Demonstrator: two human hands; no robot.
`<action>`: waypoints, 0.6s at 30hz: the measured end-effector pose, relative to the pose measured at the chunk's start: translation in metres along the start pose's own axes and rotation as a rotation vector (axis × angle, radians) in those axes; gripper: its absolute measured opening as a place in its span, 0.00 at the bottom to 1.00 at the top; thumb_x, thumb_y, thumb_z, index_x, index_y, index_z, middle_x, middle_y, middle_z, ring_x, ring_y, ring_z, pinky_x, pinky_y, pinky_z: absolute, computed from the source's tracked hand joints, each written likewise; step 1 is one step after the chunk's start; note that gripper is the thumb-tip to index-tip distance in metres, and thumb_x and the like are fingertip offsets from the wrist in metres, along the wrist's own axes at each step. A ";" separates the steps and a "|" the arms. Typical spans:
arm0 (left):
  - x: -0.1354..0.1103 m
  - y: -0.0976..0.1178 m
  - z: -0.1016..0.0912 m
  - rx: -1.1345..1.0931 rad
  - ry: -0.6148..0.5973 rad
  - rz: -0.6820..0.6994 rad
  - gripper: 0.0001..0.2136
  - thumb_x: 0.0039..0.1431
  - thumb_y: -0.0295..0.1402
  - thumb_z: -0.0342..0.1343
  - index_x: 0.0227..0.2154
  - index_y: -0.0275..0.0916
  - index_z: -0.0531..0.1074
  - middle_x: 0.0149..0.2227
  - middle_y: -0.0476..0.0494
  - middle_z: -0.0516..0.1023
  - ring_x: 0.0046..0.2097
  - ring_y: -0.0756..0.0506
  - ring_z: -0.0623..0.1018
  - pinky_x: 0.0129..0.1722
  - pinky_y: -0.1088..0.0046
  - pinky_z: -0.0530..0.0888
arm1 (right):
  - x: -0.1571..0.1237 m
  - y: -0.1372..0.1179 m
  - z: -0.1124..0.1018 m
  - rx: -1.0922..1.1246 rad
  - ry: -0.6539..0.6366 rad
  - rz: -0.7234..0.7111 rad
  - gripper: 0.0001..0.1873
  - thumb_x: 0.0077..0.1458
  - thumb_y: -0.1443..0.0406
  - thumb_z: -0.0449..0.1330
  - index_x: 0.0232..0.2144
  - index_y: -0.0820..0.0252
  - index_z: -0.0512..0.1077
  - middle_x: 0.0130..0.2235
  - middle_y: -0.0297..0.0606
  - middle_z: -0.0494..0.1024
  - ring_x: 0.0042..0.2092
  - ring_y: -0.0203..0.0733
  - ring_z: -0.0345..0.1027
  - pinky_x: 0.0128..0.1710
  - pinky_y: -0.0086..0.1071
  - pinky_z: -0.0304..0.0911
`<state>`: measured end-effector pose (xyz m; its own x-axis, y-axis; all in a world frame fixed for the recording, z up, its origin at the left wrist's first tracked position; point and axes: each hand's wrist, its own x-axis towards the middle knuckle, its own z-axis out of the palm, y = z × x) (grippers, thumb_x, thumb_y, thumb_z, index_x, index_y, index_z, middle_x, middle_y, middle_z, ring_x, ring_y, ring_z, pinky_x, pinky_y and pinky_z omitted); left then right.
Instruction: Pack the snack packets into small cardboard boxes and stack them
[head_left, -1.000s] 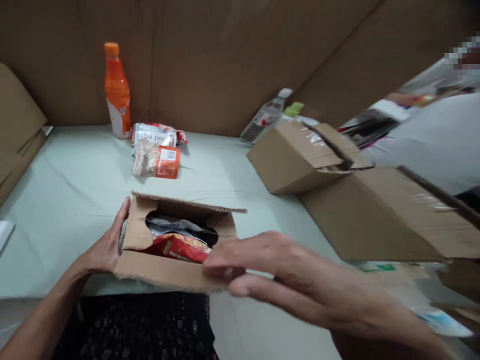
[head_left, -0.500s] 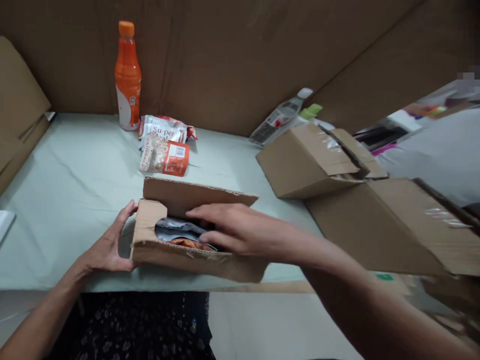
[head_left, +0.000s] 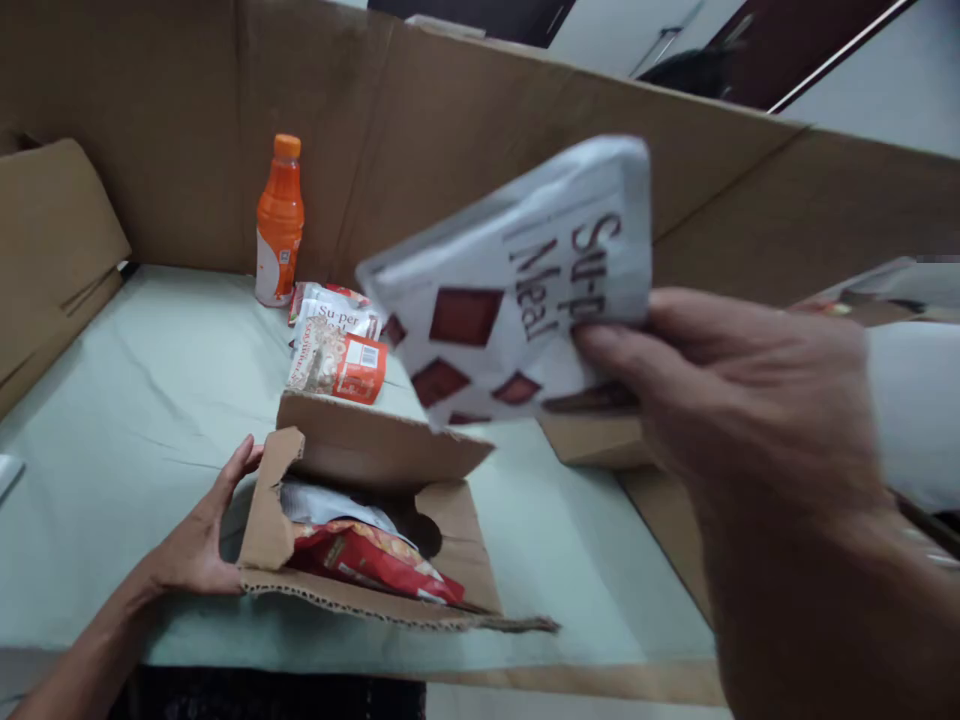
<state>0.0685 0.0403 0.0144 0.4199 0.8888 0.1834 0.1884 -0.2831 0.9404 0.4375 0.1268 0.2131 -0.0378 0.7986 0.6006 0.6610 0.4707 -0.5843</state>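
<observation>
My right hand [head_left: 720,400] pinches a silver "Su-per Meal" pouch [head_left: 555,290] by its edge, thumb on the front, and holds it up in the air. The pouch has dark red diamond shapes printed on it. Below, my left hand [head_left: 199,545] grips the left end of an open cardboard box [head_left: 266,500], thumb at the near side and fingers at the far side. Inside that box lie a red snack packet [head_left: 375,560] and a silver packet [head_left: 341,505]. The box stands on the pale green cloth with its flaps open.
An orange drink bottle [head_left: 281,225] stands against the tall cardboard wall [head_left: 187,130]. In front of it lie a silver pouch [head_left: 334,310] and an orange-and-clear packet [head_left: 341,365]. Another carton [head_left: 56,260] is at the left; more cartons [head_left: 667,520] sit at the right, partly hidden by my right arm.
My right hand has come up out of the box with the silver pouch and moved to the right. My left hand has stayed on the box's left end. The view has tilted upward.
</observation>
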 end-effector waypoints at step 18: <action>0.000 -0.004 -0.009 0.032 -0.006 0.005 0.63 0.49 0.43 0.74 0.74 0.57 0.29 0.77 0.35 0.42 0.74 0.20 0.51 0.69 0.32 0.55 | -0.057 -0.055 0.092 -0.290 -1.303 -0.259 0.09 0.55 0.70 0.63 0.40 0.61 0.80 0.40 0.43 0.84 0.37 0.44 0.77 0.35 0.33 0.66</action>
<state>0.0598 0.0443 0.0131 0.4266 0.8851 0.1862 0.2144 -0.2990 0.9299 0.3346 0.0899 0.1614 -0.7515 0.5480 -0.3673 0.6537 0.6937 -0.3024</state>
